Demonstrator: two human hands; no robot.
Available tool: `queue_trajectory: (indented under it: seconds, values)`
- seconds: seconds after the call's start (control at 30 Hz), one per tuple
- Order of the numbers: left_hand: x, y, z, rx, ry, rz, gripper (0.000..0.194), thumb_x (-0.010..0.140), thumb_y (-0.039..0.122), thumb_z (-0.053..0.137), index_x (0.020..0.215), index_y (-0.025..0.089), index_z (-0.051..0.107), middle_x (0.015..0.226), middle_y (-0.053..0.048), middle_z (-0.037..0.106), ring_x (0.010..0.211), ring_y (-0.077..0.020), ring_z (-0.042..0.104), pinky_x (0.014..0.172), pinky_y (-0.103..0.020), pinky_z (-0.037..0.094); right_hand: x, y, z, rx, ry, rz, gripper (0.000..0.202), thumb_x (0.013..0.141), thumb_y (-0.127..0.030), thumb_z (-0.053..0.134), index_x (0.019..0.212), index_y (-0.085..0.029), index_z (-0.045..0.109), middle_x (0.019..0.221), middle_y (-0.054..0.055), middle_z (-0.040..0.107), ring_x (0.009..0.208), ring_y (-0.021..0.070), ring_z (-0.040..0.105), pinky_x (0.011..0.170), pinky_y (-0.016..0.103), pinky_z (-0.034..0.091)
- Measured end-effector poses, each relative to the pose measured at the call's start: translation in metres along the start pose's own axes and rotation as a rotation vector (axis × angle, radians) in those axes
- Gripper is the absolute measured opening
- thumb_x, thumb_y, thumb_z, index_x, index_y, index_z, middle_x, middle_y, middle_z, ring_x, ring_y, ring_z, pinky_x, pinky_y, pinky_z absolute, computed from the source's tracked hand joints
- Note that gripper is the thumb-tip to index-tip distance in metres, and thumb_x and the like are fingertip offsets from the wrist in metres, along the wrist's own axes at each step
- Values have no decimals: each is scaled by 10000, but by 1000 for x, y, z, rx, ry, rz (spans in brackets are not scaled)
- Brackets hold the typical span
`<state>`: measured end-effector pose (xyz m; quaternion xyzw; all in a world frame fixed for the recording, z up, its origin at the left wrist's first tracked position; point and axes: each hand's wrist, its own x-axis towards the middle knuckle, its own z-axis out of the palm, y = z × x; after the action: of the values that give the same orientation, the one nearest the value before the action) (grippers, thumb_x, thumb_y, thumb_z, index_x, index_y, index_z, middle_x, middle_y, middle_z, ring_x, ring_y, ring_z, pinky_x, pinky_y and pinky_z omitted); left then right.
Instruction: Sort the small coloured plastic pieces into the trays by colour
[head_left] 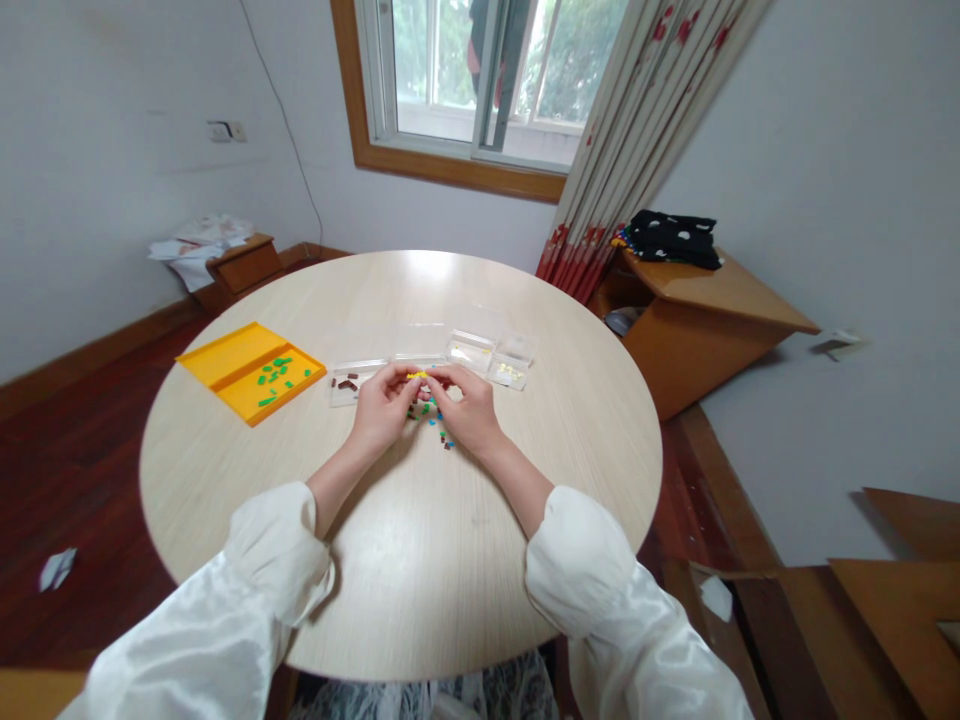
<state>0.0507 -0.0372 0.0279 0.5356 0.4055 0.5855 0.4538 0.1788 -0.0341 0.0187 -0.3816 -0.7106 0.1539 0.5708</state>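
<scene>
Both hands meet over the middle of the round table, fingertips together around a small yellow piece (418, 375). My left hand (381, 405) is closed on its left end, and my right hand (466, 408) pinches it from the right. Small green, blue and brown pieces (444, 440) lie on the table beneath and between the hands. Behind the left hand, a clear tray (343, 397) holds brown pieces. A clear case (512, 372) with pale yellow pieces stands behind the right hand.
An open orange case (251, 372) with several green pieces lies on the left of the table (420, 560). Beyond the table are a curtain (622, 120), a wooden cabinet (697, 310) with black cloth on top at right, and a small wooden stand (247, 265) at left.
</scene>
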Motion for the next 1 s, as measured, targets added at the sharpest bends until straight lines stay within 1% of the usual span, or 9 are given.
queue_trajectory:
  seconds: [0.17,0.27,0.37,0.5,0.67,0.83,1.0]
  values:
    - [-1,2,1,-169,2,-110,342,587,372,756,821,156,631,727,-15,665,611,-114,607,624,-242,487,1,-3,0,-4,5,15,148,833,-230,538,866,-201,678,793,32,682,708,133,596,683,278,488]
    - [-2,3,2,-240,-11,-168,347,550,378,781,771,149,644,713,-18,661,603,-107,596,642,-251,492,1,-5,-1,2,15,-6,145,832,-216,538,864,-208,680,790,28,678,706,132,592,680,277,488]
    - [0,1,1,-251,-12,-173,312,546,367,785,725,147,655,689,-17,655,598,-105,589,643,-253,492,1,-4,-1,1,21,-14,128,824,-209,553,854,-211,677,783,24,677,701,128,592,673,271,492]
    - [2,-3,-1,-221,3,-146,290,555,357,781,725,152,666,670,-15,653,599,-111,590,626,-250,489,0,-2,1,14,26,-8,112,809,-216,572,862,-201,670,789,25,678,692,124,595,656,265,495]
    - [2,-3,-2,-218,-7,-144,291,551,347,784,738,154,670,680,-14,659,609,-118,594,634,-259,492,0,-2,0,43,28,18,108,807,-213,565,805,-197,672,764,22,680,693,131,602,644,268,495]
    - [1,1,-1,-281,-15,-190,306,527,337,799,743,155,680,728,-22,675,619,-113,594,660,-265,496,0,-2,1,67,30,61,105,801,-225,579,797,-188,677,761,26,677,699,131,605,646,266,494]
    - [1,2,-1,-356,-12,-253,289,516,330,811,684,138,674,690,-16,660,600,-98,580,673,-261,493,1,-2,1,81,50,67,75,787,-208,600,769,-180,667,735,18,669,674,120,595,633,252,487]
